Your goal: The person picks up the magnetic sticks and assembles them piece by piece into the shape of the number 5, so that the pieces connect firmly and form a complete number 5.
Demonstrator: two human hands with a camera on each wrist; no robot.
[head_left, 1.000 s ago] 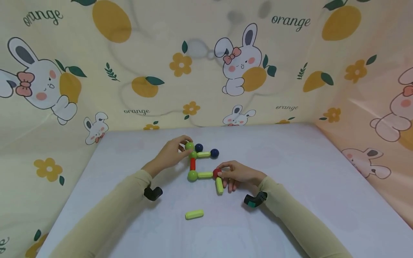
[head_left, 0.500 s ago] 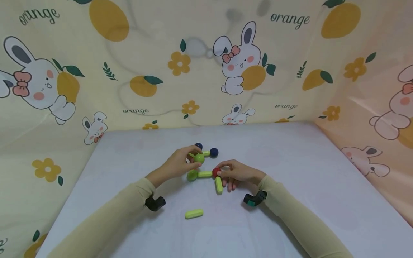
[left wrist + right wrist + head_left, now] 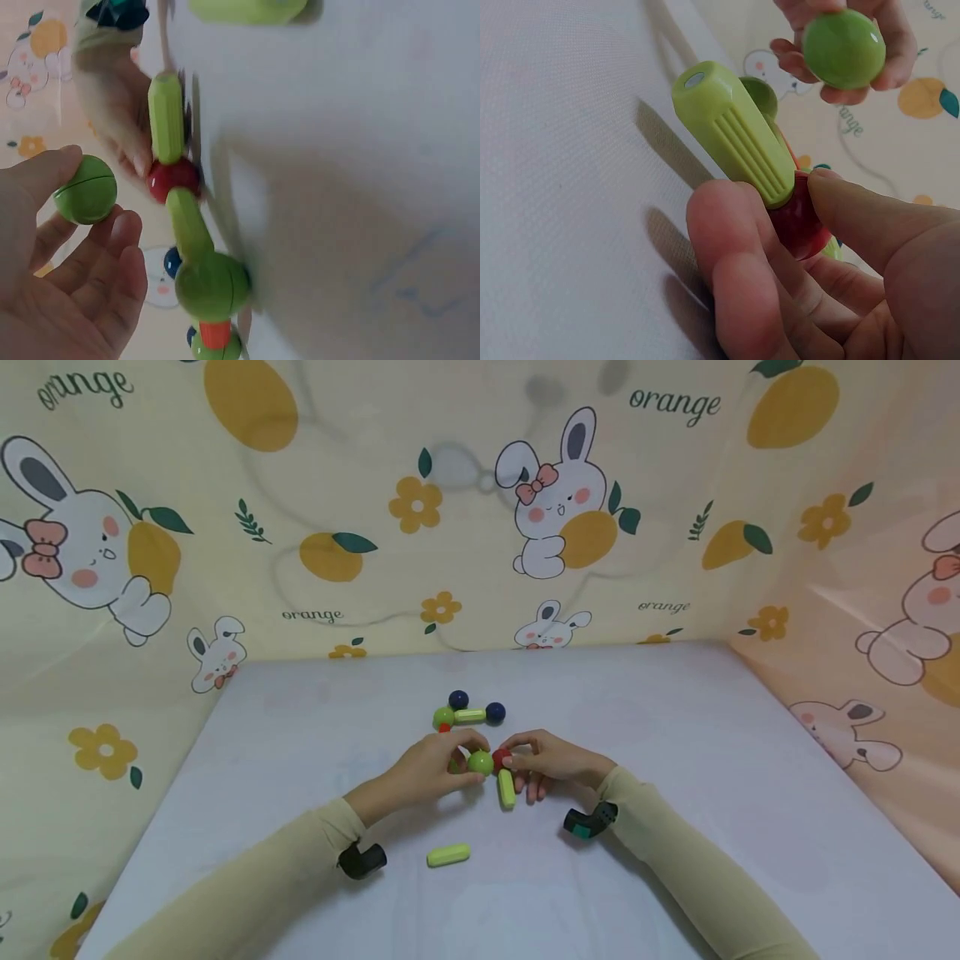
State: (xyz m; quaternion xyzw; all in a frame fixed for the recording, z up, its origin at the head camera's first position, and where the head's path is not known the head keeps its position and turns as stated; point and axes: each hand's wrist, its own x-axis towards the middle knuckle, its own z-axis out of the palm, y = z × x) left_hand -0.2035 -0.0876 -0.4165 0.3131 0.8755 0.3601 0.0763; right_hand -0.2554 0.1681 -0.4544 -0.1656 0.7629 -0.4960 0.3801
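My left hand [image 3: 431, 768] holds a green ball [image 3: 86, 190] between thumb and fingertips, raised above the table. Close to it, my right hand [image 3: 558, 762] pinches a red ball [image 3: 806, 221]. One light-green ribbed rod [image 3: 735, 135] sticks out from the red ball toward the near side, a round metal spot on its free end. Another light-green rod [image 3: 189, 225] joins the red ball to a second green ball [image 3: 212, 285]. From there a red rod [image 3: 216, 334] leads to a far green ball [image 3: 444, 717]. In the head view my left hand covers much of this stretch.
At the far end, a light-green rod [image 3: 470, 716] links the far green ball to a dark blue ball [image 3: 495, 712]. Another dark blue ball [image 3: 458, 699] sits just behind. A loose light-green rod [image 3: 448, 856] lies nearer me on the white table [image 3: 637, 902]. Patterned cloth [image 3: 465, 568] walls the back.
My left hand has lifted the green ball away from the far end of the joined pieces and carried it nearer and rightward, beside the red ball. My right hand has stayed in place.
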